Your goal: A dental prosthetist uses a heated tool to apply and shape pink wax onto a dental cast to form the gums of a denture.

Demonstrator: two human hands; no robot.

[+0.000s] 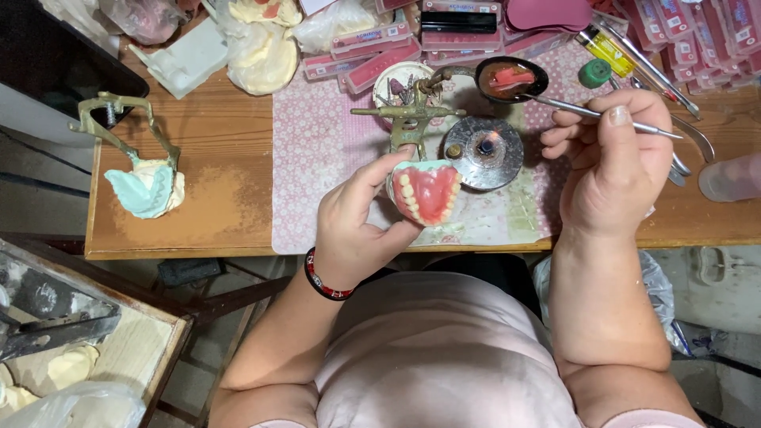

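My left hand (355, 224) grips a denture model (426, 191), pink wax gums with a row of pale teeth on a light blue-green base, held just above the table's front edge. My right hand (614, 162) pinches a thin metal wax tool (555, 105) like a pen. The tool's tip reaches into a dark spoon-like ladle (510, 78) holding red wax. Between my hands, a small round metal burner (483, 152) shows a little flame.
A brass articulator (409, 119) stands behind the denture on a pink patterned mat (317, 158). A second articulator with a blue-green cast (144, 186) sits at the left of the wooden table (222, 230). Pink tooth boxes (380, 47), plaster casts (261, 47) and a lighter (606, 49) line the back.
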